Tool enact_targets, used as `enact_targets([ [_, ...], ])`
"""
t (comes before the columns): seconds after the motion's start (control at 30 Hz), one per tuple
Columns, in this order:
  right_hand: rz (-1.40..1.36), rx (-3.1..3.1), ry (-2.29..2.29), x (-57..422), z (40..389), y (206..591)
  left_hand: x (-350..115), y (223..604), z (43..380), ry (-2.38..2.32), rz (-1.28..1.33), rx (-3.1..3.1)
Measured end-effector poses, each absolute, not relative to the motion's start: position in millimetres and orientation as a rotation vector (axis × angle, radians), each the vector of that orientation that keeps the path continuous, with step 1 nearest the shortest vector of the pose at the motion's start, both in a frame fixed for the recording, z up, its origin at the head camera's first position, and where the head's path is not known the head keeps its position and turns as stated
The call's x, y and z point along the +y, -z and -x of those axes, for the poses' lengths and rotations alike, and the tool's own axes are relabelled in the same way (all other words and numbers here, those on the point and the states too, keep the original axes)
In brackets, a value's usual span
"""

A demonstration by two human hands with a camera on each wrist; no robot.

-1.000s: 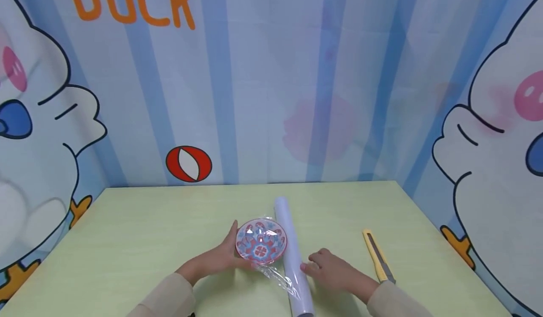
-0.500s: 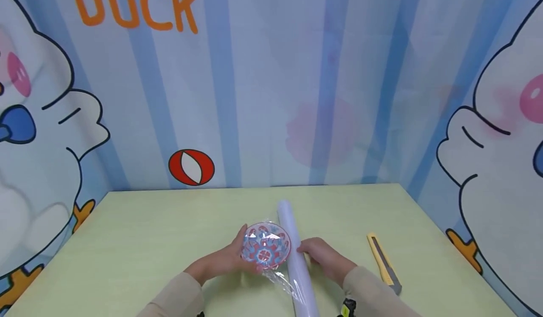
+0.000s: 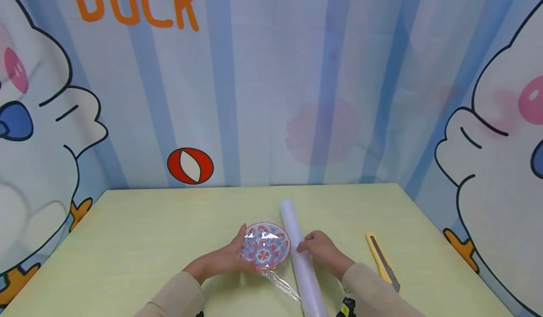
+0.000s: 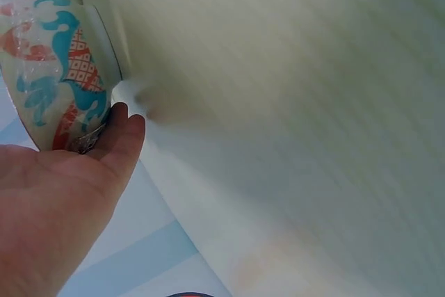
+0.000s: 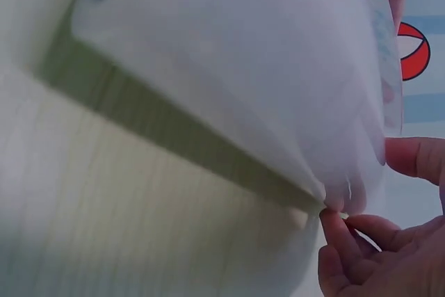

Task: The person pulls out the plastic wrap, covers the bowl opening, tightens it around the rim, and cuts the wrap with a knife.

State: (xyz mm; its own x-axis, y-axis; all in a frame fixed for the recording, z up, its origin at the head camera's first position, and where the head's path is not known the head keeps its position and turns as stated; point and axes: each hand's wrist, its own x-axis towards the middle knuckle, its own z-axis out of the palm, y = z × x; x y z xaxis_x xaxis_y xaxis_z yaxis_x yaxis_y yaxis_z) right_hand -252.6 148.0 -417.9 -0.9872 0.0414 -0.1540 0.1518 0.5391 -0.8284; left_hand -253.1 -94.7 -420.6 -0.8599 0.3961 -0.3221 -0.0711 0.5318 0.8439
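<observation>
The left hand (image 3: 231, 256) holds the bowl (image 3: 266, 245), with the thumb at the far side and the other fingers round and under its wall. The bowl is inside clear film (image 3: 280, 286), whose loose tail goes from the grip toward the person and meets the roll (image 3: 303, 270). So the covering with film is done, at least over the part that shows. The bowl's foot is near the table (image 3: 148, 241), but I cannot tell if it touches.

The right hand (image 3: 324, 250) pinches the side of the roll between thumb and fingers, just beside the bowl; the roll lies on the table between the two hands. Its wall looks a little creased at these fingertips, in the right wrist view. No sheet is spread out from it in view, so I judge the work with the roll to be only at its beginning. The knife (image 3: 382, 262) lies to the right of the right hand, apart from it, and no hand touches it; no cut piece is seen near either grip.
</observation>
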Motion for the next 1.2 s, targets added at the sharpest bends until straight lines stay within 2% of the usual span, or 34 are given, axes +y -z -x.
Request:
enact_targets([
  [0.67,-0.142,2.701,1.233,166.1,249.0,426.0,-95.2,420.3,251.7,-1.283,-0.272,2.279],
  [0.77,-0.086,2.705,1.135,169.1,255.3,435.3,-94.9,419.2,251.1,-1.272,-0.267,2.276],
  [0.93,0.074,2.736,1.222,176.3,284.4,476.0,-96.4,418.3,251.0,-1.253,-0.261,2.281],
  [1.03,0.098,2.748,1.283,176.7,295.4,485.4,-97.9,418.5,251.8,-1.245,-0.278,2.290],
  [1.2,-0.068,2.626,1.404,164.2,280.0,451.8,-100.6,420.0,252.4,-1.229,-0.292,2.286],
])
